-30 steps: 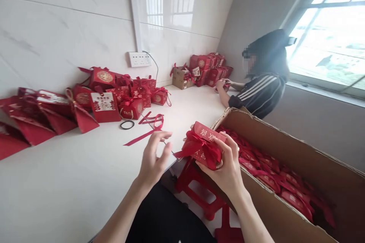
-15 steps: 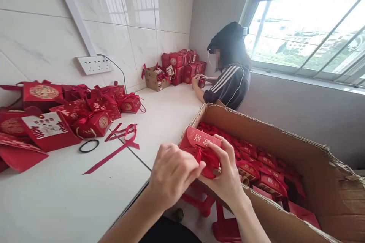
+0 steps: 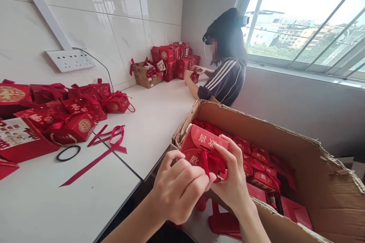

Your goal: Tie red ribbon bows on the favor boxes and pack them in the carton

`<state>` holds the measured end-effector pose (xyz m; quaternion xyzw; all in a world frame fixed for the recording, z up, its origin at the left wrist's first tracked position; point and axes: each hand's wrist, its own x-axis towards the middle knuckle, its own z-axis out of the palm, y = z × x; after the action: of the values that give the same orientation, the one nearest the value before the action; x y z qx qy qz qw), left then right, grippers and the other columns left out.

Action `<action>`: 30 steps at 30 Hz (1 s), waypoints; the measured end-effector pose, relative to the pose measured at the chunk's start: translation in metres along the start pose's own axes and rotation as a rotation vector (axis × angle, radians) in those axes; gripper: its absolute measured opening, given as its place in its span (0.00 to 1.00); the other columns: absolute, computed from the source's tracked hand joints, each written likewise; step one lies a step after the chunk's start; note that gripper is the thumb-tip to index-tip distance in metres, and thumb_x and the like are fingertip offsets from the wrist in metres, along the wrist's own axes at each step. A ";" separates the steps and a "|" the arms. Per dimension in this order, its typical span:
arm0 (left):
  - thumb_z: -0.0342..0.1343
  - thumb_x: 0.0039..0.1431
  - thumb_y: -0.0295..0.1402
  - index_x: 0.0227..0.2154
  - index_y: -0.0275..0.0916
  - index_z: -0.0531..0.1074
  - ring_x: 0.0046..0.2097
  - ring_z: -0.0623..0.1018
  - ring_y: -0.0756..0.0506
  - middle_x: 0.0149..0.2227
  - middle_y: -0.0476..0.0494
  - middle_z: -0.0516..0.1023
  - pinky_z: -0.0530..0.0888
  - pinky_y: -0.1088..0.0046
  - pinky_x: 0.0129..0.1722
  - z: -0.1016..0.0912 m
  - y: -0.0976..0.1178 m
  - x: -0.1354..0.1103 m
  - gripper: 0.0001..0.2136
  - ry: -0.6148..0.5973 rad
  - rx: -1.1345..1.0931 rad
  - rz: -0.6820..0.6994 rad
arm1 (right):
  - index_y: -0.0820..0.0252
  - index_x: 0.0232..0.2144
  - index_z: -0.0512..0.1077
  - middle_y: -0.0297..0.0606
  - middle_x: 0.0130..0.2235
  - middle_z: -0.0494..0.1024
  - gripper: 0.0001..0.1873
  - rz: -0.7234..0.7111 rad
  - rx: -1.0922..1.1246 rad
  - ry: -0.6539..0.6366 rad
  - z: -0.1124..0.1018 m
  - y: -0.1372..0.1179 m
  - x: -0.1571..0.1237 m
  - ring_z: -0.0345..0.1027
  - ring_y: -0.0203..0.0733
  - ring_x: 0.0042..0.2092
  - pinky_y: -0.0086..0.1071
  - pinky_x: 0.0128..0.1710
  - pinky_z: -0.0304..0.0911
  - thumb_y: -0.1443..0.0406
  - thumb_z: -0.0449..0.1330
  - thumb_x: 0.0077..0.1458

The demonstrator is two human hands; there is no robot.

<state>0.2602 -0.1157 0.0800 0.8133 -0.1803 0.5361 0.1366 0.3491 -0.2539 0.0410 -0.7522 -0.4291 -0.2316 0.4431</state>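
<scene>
Held gift box [image 3: 196,136]: being held tilted near the centre, above the near edge of the carton [image 3: 322,182]; the clock directions are being taken from here.
Ribbon bow [image 3: 218,161]: being seen gathered at the slot in the box; judged as being worked on, with the knot being hidden, so whether it is finished cannot be told.
Left hand [image 3: 182,184]: being curled tight, a ribbon tail apparently being pinched between thumb and fingers.
Right hand [image 3: 234,174]: being kept only as wide as the box, its right side being clasped with fingers above and thumb below.
Boxes in the carton [image 3: 264,178]: being stored at 3 to 4 o'clock, many being topped with ribbon; on the panel nearest 4 o'clock none is being shown.
Boxes on the table [image 3: 76,127]: being grouped between 9 and 10 o'clock, with ribbons being shown on several.
Loose ribbon [image 3: 87,166]: being left flat at 9 o'clock, near the black ring [image 3: 64,160].
Co-worker [image 3: 225,79]: being seen between 12 and 1, another red box being handled.
</scene>
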 end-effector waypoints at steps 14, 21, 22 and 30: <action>0.57 0.55 0.24 0.32 0.39 0.64 0.23 0.71 0.54 0.23 0.54 0.74 0.70 0.68 0.39 0.016 -0.020 0.001 0.07 -0.018 0.012 -0.130 | 0.51 0.55 0.58 0.48 0.59 0.55 0.33 0.031 -0.120 -0.032 -0.013 0.021 0.000 0.56 0.57 0.59 0.52 0.50 0.66 0.60 0.64 0.48; 0.54 0.57 0.34 0.34 0.38 0.68 0.38 0.73 0.45 0.33 0.46 0.75 0.68 0.63 0.43 0.047 -0.036 -0.032 0.05 -0.401 0.032 -0.404 | 0.53 0.52 0.61 0.47 0.55 0.62 0.35 0.336 -0.247 0.149 -0.065 0.054 -0.011 0.60 0.59 0.56 0.56 0.53 0.59 0.52 0.66 0.43; 0.55 0.57 0.38 0.35 0.38 0.69 0.41 0.73 0.43 0.36 0.45 0.76 0.66 0.60 0.47 0.053 -0.036 -0.038 0.09 -0.479 0.005 -0.413 | 0.52 0.52 0.61 0.46 0.54 0.64 0.36 0.464 -0.214 0.166 -0.074 0.060 -0.013 0.62 0.59 0.54 0.55 0.53 0.60 0.51 0.66 0.42; 0.58 0.53 0.45 0.32 0.38 0.71 0.43 0.72 0.41 0.37 0.45 0.75 0.60 0.57 0.50 0.073 -0.033 -0.068 0.14 -0.620 -0.059 -0.477 | 0.53 0.41 0.68 0.41 0.36 0.79 0.26 1.228 0.646 0.129 -0.110 0.096 -0.005 0.75 0.52 0.36 0.43 0.31 0.74 0.48 0.62 0.42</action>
<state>0.3105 -0.1060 -0.0125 0.9515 -0.0342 0.2128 0.2197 0.4316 -0.3742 0.0475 -0.6741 0.0537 0.1560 0.7200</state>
